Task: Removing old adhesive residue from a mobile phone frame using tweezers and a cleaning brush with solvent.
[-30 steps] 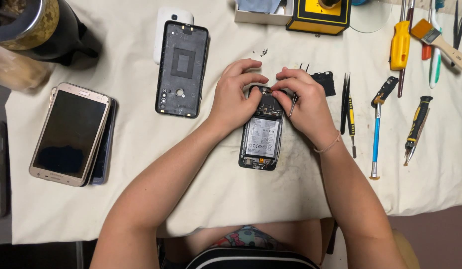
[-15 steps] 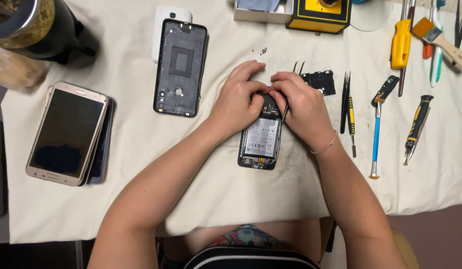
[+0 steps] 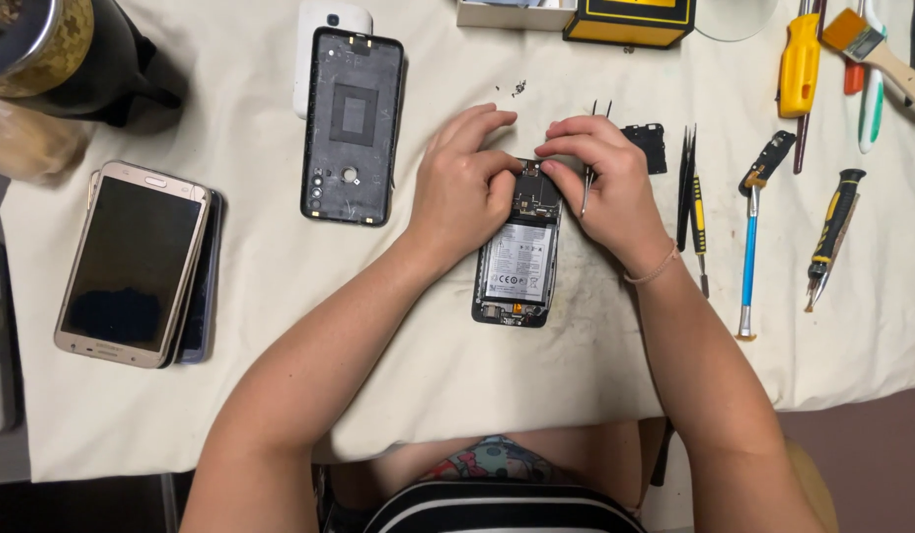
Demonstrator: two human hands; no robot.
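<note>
Opened phone [image 3: 517, 265] lies face down near the middle of the worktop [image 3: 398, 375], closer to the front edge than the back, battery and board exposed. Both hands sit on its top end.

Left hand [image 3: 464, 188]: fingers curled, tips pressed onto the upper left corner of the phone, pinning it. Not wrapped around anything that I can see.

Right hand [image 3: 607, 183]: fingers closed in a pinch on thin metal tweezers [image 3: 585, 190], which run down across the palm side, tip just beside the phone's right edge. Index finger reaches over to the board area and meets the left hand's fingertips. Can't tell what the tweezer tip touches, too small.

Around it:
- Black back cover [image 3: 352, 125], inside up, left of the hands, toward the back edge. White phone [image 3: 327, 30] partly under its top.
- Small black plastic part [image 3: 647, 143] just behind the right hand.
- A few tiny dark bits, likely screws [image 3: 517, 89], behind the left hand.
- Gold-coloured phone [image 3: 134, 265] stacked on a darker one [image 3: 203, 286], near the left edge.
- Right side, laid out roughly parallel: black tweezers [image 3: 685, 188], yellow-black screwdriver [image 3: 698, 212], blue-shafted tool [image 3: 751, 247], another yellow-black driver [image 3: 832, 232].
- Back right corner: orange-handled screwdriver [image 3: 799, 49], brush [image 3: 877, 54].
- Back edge: yellow-black box [image 3: 630, 18].
- Back left corner: dark jug [image 3: 63, 54].
</note>
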